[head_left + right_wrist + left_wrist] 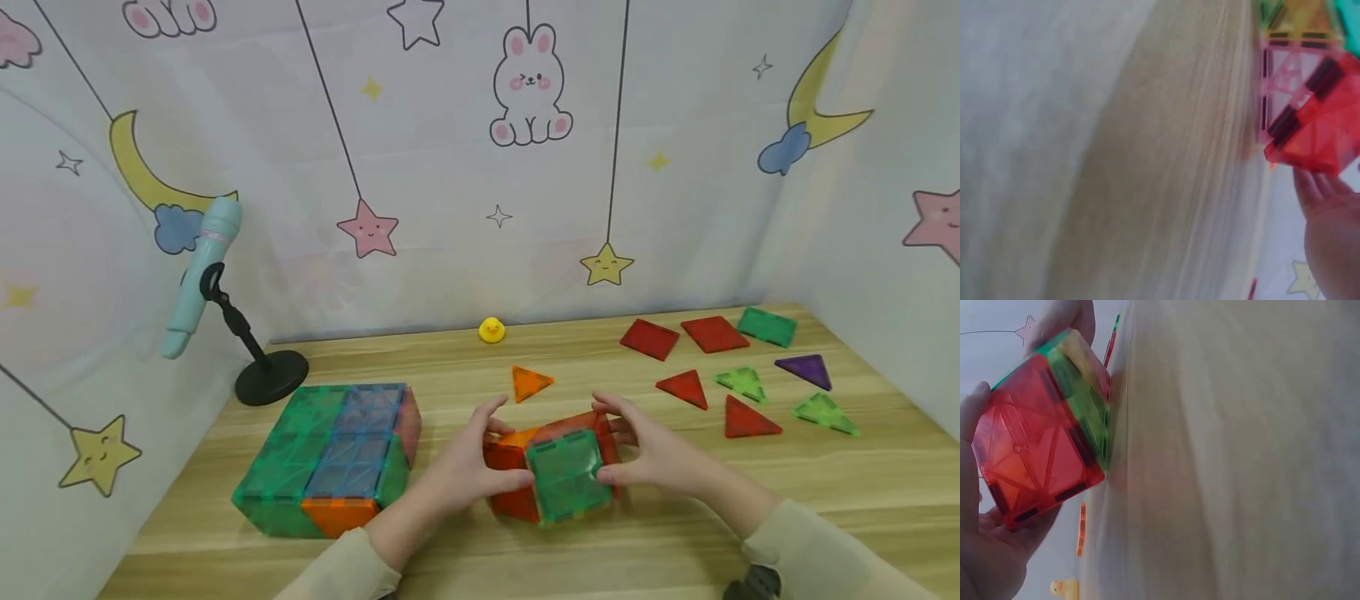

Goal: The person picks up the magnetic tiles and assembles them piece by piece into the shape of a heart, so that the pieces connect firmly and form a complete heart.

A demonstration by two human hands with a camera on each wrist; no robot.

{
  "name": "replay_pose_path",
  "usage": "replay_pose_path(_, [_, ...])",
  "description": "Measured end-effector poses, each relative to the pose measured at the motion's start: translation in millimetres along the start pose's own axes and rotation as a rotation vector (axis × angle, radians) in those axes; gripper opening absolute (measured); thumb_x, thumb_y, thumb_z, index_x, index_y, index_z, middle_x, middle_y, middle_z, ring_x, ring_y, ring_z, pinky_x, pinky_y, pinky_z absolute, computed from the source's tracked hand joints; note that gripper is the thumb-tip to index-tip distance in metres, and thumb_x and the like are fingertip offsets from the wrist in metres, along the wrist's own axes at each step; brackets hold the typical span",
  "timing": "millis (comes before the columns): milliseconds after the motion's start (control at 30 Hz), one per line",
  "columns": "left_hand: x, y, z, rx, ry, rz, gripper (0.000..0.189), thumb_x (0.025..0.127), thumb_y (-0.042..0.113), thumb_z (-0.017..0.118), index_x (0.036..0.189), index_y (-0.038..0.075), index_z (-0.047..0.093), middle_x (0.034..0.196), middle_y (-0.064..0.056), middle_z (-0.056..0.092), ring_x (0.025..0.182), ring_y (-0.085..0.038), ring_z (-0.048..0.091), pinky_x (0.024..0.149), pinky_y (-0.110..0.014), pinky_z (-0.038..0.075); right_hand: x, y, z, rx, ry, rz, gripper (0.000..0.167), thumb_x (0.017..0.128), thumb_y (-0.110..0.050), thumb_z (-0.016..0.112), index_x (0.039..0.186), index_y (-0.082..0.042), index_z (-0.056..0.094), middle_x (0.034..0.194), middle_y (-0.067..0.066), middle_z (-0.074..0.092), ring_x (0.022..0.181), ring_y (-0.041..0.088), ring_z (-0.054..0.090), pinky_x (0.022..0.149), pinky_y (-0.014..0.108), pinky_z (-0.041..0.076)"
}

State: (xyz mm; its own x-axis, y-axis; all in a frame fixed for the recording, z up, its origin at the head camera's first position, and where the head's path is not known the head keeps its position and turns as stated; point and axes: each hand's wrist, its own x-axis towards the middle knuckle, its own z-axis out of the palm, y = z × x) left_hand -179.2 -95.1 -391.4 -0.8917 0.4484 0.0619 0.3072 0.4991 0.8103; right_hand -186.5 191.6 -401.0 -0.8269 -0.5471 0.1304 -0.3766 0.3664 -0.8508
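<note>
The tile box (570, 479) looks mostly joined, pinched by curled left hand (467, 457) and right hand (654, 450); its far side I can't quite see; loose tiles (750, 418) lie unused.

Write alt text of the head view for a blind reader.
A person's left hand and right hand hold a small box of translucent green, red and orange tiles at a wooden table. A larger, mostly green and blue block stands to the left, near a pale-blue microphone; a yellow duck sits behind, and loose tiles lie mostly to the right.
</note>
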Motion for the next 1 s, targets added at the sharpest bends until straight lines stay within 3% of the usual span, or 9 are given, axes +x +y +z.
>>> replay_pose_path(133, [-2.4,4.6,2.2,0.1,0.035,0.124,0.094,0.074,0.038,0.079,0.147,0.018,0.025,0.122,0.0,0.051,0.111,-0.017,0.05,0.093,-0.039,0.043,-0.8,0,-1,-0.051,0.026,-0.021,0.093,0.078,-0.026,0.077,0.147,-0.003,0.02,0.14,0.02,0.037,0.123,0.034,0.044,0.098,0.042,0.038])
replay_pose_path(267, [-4.3,4.7,5.6,0.176,0.068,0.237,0.094,0.073,0.03,0.081,0.147,0.016,0.025,0.121,-0.002,0.049,0.108,-0.016,0.049,0.093,-0.035,0.044,-0.3,-2,-1,-0.143,0.042,-0.016,0.098,0.073,-0.035,0.08,0.146,-0.006,0.022,0.14,0.017,0.036,0.124,0.03,0.042,0.1,0.048,0.035])
replay_pose_path(433, [-5.5,3.2,9.3,0.243,0.102,0.312,0.094,0.072,0.025,0.082,0.146,0.013,0.025,0.12,-0.007,0.047,0.107,-0.017,0.049,0.093,-0.035,0.045,1.5,0,-2,-0.192,0.052,-0.048,0.101,0.07,-0.038,0.081,0.146,-0.007,0.023,0.139,0.017,0.037,0.124,0.031,0.042,0.099,0.048,0.035])
replay_pose_path(600, [-10.0,8.2,10.4,0.269,0.1,0.265,0.093,0.075,0.031,0.08,0.147,0.016,0.022,0.12,-0.006,0.046,0.108,-0.018,0.05,0.092,-0.038,0.045,2.4,4,-5,-0.209,0.097,-0.063,0.094,0.074,-0.025,0.08,0.145,-0.002,0.023,0.14,0.021,0.036,0.12,0.036,0.045,0.095,0.046,0.041])
replay_pose_path(733, [-17.1,20.4,1.8,0.311,0.069,0.181,0.09,0.078,0.036,0.076,0.147,0.015,0.022,0.123,-0.01,0.046,0.108,-0.022,0.052,0.089,-0.041,0.047,0.6,-1,-3,-0.224,0.148,-0.021,0.082,0.079,-0.018,0.077,0.141,0.003,0.028,0.129,0.023,0.045,0.104,0.032,0.056,0.083,0.038,0.05])
replay_pose_path(900, [-24.6,39.0,-38.7,0.528,0.091,0.053,0.083,0.078,0.048,0.072,0.143,0.013,0.035,0.127,-0.013,0.049,0.108,-0.028,0.053,0.087,-0.044,0.047,-0.5,-16,11,-0.104,0.08,0.059,0.092,0.079,-0.025,0.076,0.145,0.004,0.019,0.134,0.023,0.039,0.107,0.031,0.053,0.084,0.033,0.05])
replay_pose_path(1000, [-25.4,36.6,-74.2,0.619,0.106,-0.052,0.079,0.079,0.052,0.068,0.14,0.009,0.041,0.118,-0.012,0.056,0.11,-0.031,0.051,0.09,-0.047,0.044,1.5,-24,23,-0.049,0.05,0.082,0.104,0.076,-0.031,0.079,0.147,0.002,0.011,0.144,0.024,0.025,0.118,0.038,0.045,0.091,0.038,0.046])
